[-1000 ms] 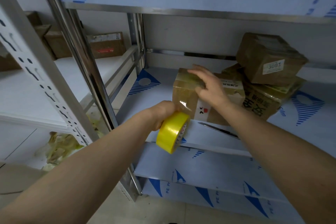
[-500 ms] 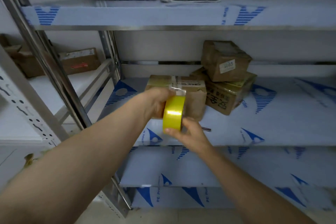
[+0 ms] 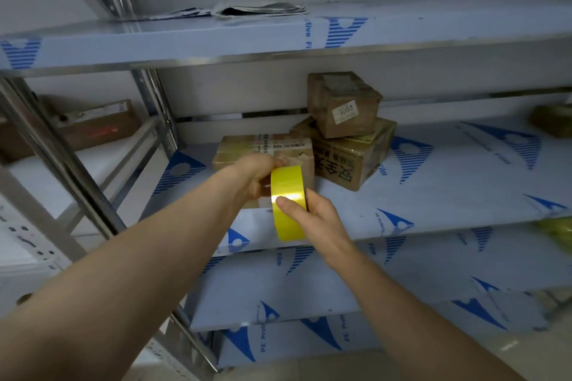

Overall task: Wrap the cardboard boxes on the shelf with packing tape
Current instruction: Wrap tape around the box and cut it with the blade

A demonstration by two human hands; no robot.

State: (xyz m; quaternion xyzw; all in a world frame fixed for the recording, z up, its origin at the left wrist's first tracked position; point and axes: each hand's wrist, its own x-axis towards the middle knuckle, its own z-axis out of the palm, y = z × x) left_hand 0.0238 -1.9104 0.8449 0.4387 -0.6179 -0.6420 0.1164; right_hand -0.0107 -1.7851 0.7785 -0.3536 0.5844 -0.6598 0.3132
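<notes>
Two bare hands met on a yellow roll of packing tape (image 3: 287, 195), which stood on edge in the air just in front of the middle shelf (image 3: 448, 195). The left hand (image 3: 255, 175) had its fingers curled round the roll's upper left rim. The right hand (image 3: 314, 218) gripped the lower right side, its thumb (image 3: 286, 203) pressed flat on the shiny outer face and its other fingers wrapped behind. From where I stood I could not tell whether a strand of tape ran from the roll to the box behind it.

That front box (image 3: 247, 148), brown cardboard with a pale label across its top, sat on the middle shelf right behind the left hand, and the hands and roll hid most of its face. Just beside it to the right, touching or nearly so, lay a printed box (image 3: 349, 164) with large dark characters on its side. A small box (image 3: 343, 102) with a white sticker was perched on top of that one, tilted a little.

Blue-and-white protective film covered the shelf boards. On the upper shelf (image 3: 216, 40) lay some crumpled papers (image 3: 257, 8). A metal upright (image 3: 71, 170) slanted across the left, and beyond it another brown box (image 3: 99, 128) rested on the neighbouring rack. At the far right edge a further dim parcel (image 3: 554, 116) sat on the middle shelf, well apart from the others
</notes>
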